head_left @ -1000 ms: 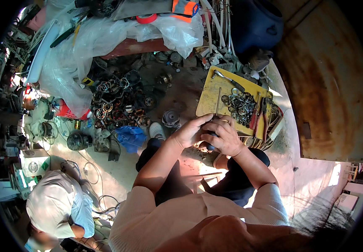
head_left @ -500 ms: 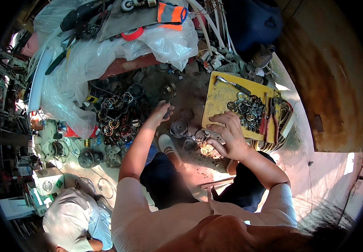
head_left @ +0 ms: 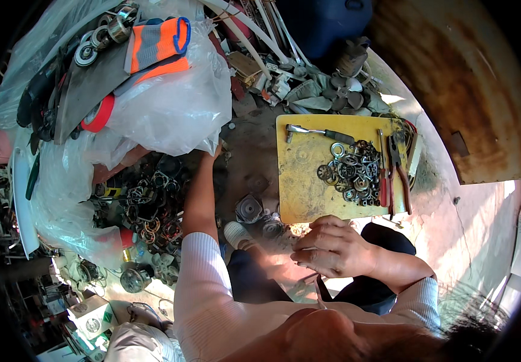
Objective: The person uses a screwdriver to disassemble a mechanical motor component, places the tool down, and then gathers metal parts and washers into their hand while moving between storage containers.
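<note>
My left hand (head_left: 211, 151) reaches forward to the lower edge of the crumpled plastic sheeting (head_left: 188, 108); its fingers are hidden. My right hand (head_left: 333, 250) hovers palm down over my lap, just below the yellow board (head_left: 299, 187), its fingers loosely bent and apart with nothing visible in them. On the board lie a heap of metal rings and bearings (head_left: 357, 169), a ratchet (head_left: 308, 131), a red-handled screwdriver (head_left: 383, 187) and pliers (head_left: 403, 184). A dark pile of coils and metal parts (head_left: 152, 205) is left of my left forearm.
A metal plate with rollers, gloves (head_left: 152, 48) and red tape (head_left: 97, 117) rest on the sheeting. A blue barrel (head_left: 320, 21) and scrap (head_left: 320, 90) are at the back, a rusty panel (head_left: 465, 90) at right. Another person (head_left: 142, 344) bends at lower left.
My hands have parted: the left, last seen holding a tool, has moved forward to the sheeting; the right has dropped below the board, fingers more bent. The view has turned, shifting the sheeting down-left.
</note>
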The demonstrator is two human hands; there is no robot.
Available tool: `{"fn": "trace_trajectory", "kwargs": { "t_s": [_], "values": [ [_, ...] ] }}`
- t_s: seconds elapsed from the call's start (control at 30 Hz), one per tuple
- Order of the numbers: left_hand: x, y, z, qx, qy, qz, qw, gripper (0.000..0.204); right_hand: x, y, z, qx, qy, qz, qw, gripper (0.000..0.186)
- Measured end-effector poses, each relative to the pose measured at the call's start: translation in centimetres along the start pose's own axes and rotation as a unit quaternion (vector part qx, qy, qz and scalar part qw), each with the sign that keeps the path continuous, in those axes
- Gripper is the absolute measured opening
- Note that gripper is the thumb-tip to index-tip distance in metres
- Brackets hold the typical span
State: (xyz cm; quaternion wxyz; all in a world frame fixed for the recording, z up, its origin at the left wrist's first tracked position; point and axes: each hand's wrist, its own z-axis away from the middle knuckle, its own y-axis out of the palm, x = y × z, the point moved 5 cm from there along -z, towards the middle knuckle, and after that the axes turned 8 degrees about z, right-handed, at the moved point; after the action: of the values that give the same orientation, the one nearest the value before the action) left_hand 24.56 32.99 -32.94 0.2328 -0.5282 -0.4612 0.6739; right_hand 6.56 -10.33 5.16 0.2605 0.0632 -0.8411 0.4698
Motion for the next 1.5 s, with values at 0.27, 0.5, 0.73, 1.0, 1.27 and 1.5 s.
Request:
{"fn": "trace_trajectory", "kwargs": {
  "t_s": [0.27,0.5,0.73,1.0,1.27,1.5],
  "values": [
    [-3.1,0.3,-4.6,0.005,-0.036,0.004,0.999,0.05,-2.0,0.6,0.8,0.057,0.027,-0.007,0.998,0.023],
    [-2.5,-0.8,-12.2,-0.016,0.029,-0.083,0.996,0.043,-3.3,-0.3,0.4,0.035,0.048,-0.002,0.998,0.017],
    [-4.1,0.4,-17.2,0.066,-0.016,-0.178,0.982,0.042,-5.7,-0.3,1.4,0.067,0.124,0.003,0.99,0.024],
    [-4.8,-6.3,-10.0,0.263,0.11,0.004,0.959,0.043,-6.8,-1.9,1.9,0.026,0.182,-0.011,0.983,0.021],
    [-7.4,-11.0,-9.4,0.023,0.027,-0.078,0.996,0.041,-7.4,-2.6,1.1,0.001,0.192,0.003,0.981,0.021],
    [-0.3,-4.6,-19.3,0.034,-0.013,-0.165,0.986,0.03,-7.5,-1.6,1.0,0.026,0.18,0.004,0.983,0.024]
  ]
}}
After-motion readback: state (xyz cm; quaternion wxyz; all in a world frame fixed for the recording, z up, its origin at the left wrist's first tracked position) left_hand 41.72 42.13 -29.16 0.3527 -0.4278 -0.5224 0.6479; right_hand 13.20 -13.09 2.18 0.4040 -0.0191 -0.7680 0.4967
